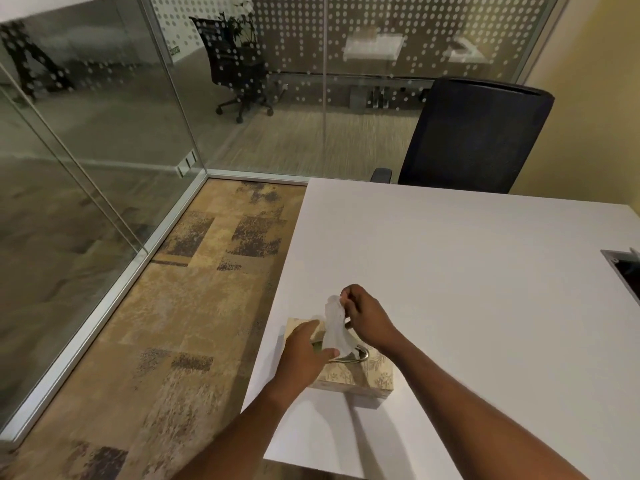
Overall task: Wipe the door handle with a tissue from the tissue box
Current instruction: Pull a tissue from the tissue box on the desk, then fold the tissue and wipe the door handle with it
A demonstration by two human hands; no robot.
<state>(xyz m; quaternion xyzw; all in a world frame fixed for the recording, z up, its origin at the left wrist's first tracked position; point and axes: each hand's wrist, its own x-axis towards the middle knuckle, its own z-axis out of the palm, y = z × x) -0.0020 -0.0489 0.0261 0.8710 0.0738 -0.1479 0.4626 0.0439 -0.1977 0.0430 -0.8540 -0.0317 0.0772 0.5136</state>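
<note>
Fingers (346,295) pinched on tissue (335,327)

Right hand (363,315) pinches tissue (335,323) above tissue box (356,375); left hand (304,355) steadies box.

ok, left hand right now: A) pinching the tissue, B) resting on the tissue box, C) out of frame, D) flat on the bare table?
B: the left hand lies on top of the tissue box, steadying it, while the right hand pinches the tissue and draws it up out of the slot.
</note>
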